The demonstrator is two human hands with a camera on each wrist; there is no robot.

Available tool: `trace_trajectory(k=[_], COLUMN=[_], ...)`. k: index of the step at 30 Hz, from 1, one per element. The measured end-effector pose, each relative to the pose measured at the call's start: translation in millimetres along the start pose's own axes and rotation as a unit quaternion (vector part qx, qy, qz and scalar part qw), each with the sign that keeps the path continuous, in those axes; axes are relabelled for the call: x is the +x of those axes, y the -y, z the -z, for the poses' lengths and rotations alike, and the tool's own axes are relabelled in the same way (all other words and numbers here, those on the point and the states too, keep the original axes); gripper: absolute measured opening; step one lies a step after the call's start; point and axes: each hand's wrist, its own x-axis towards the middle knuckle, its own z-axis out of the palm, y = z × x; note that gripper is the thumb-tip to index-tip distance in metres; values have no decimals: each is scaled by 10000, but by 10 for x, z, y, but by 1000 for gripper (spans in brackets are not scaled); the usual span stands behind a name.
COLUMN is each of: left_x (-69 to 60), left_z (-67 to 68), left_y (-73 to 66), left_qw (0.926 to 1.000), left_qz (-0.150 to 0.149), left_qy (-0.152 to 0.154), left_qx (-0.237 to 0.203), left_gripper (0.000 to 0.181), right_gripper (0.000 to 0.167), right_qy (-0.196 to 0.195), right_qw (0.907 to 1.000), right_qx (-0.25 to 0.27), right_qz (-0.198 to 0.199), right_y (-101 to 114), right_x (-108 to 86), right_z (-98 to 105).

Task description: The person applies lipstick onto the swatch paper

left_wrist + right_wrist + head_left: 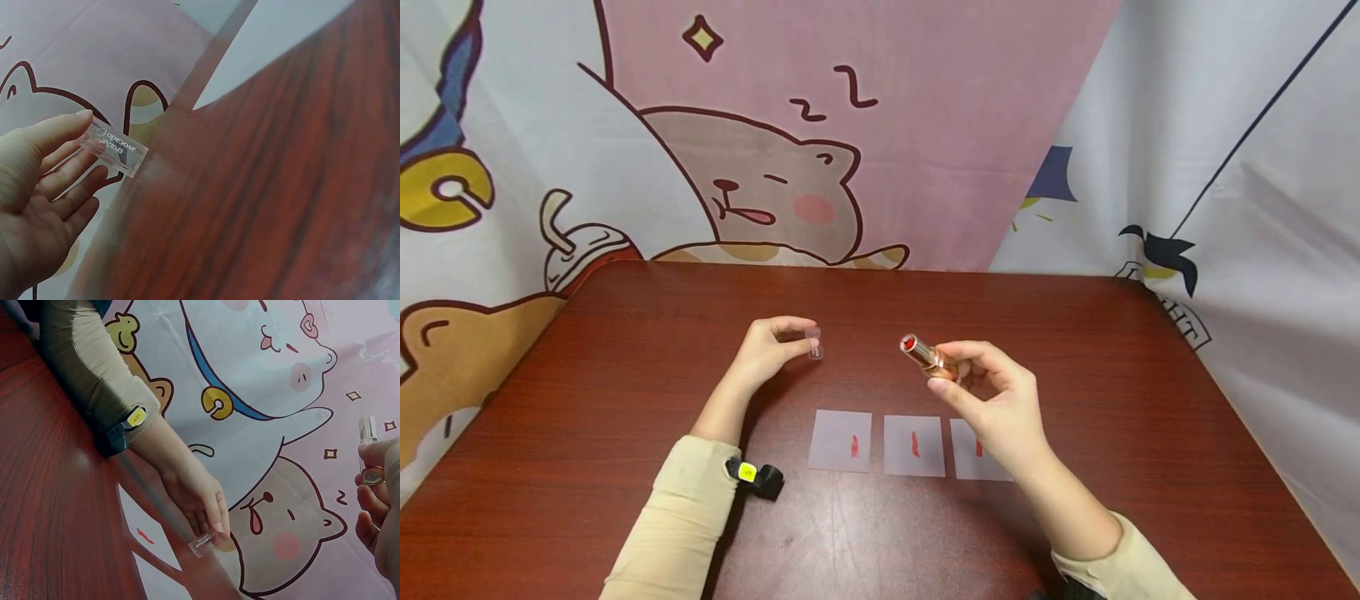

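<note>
My right hand pinches a gold lipstick above the table, its red tip pointing up and left. In the right wrist view, the lipstick stands between thumb and fingers at the right edge. My left hand pinches a small clear cap between thumb and fingers. White lettering shows on the cap in the left wrist view. Three white paper squares lie in a row nearer me: a left one, a middle one and a right one. Each bears a red mark; my right hand partly covers the right one.
The dark reddish wooden table reaches back to a cartoon-printed curtain. More curtain hangs along the left and right sides. A black strap with a small camera sits at my left wrist.
</note>
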Motion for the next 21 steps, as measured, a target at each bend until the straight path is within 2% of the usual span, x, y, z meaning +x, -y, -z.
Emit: trace_trajectory(k=[6, 14, 21], left_x=[11, -8, -14], left_z=[-15, -29, -32], left_y=[-13, -119, -241], left_qw=[9999, 9995, 9992], left_qz=[-82, -160, -283], left_qy=[-113, -213, -290], left_qx=[63, 165, 25], left_gripper=[28, 27, 28], right_gripper=[32, 33, 33], right_qy=[8, 9, 7], right_qw=[10000, 10000, 10000], right_qx=[1, -4, 25], right_qz=[-27, -32, -23], right_y=[1, -2, 1], right_x=[-4, -8, -4], right_z=[3, 7, 0])
